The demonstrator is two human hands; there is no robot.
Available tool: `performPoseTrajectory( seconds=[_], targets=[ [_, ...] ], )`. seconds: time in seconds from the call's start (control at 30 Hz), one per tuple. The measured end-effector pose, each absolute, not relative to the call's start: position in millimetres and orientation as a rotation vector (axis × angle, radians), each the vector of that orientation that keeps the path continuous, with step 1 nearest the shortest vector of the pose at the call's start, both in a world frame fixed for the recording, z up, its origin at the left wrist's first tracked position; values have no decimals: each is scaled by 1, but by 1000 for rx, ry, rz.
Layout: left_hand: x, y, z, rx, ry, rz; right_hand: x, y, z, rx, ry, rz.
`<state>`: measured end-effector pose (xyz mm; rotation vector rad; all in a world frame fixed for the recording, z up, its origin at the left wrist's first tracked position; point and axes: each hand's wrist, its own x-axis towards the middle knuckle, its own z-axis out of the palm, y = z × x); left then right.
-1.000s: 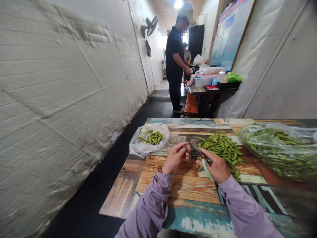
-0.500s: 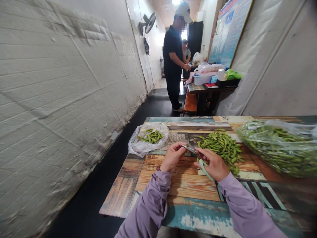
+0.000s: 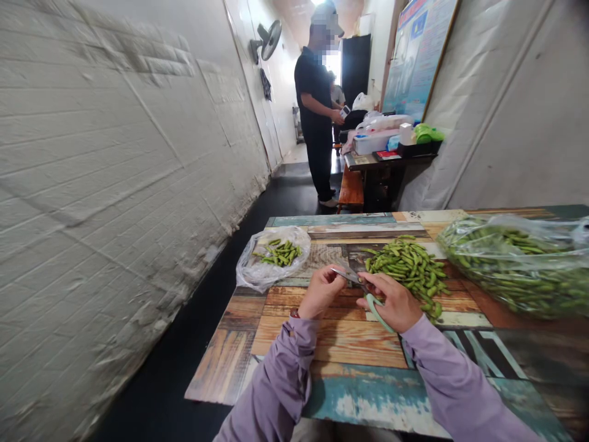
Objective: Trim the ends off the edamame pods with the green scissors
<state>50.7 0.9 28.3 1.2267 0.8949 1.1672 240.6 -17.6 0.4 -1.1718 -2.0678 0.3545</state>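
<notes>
Right hand [image 3: 396,304] grips scissors [image 3: 376,312] with pale green handles, blades pointing left; left hand [image 3: 319,291] pinched at blade tips, anything between its fingers hidden; loose pile of edamame pods [image 3: 407,270] just beyond right hand; bulging clear plastic bag [image 3: 552,261] of pods at far right; spread plastic bag [image 3: 248,267] with fewer pods at far left; all on patchwork wood-pattern table [image 3: 368,344]; farther off, person in cap [image 3: 315,116] standing beside orange-brown bench [image 3: 351,187]; wall fan [image 3: 270,40] on left wall [image 3: 115,184]
</notes>
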Motion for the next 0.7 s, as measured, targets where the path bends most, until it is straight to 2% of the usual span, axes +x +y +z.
performPoseTrajectory(
  seconds=[0.43,0.7],
  targets=[
    [50,4,26,1294,959,1201,243,-13,-11,-1160,-2063,329],
    [48,5,28,1020,941,1268,248,-5,-21,-1389,-1647,548]
  ],
)
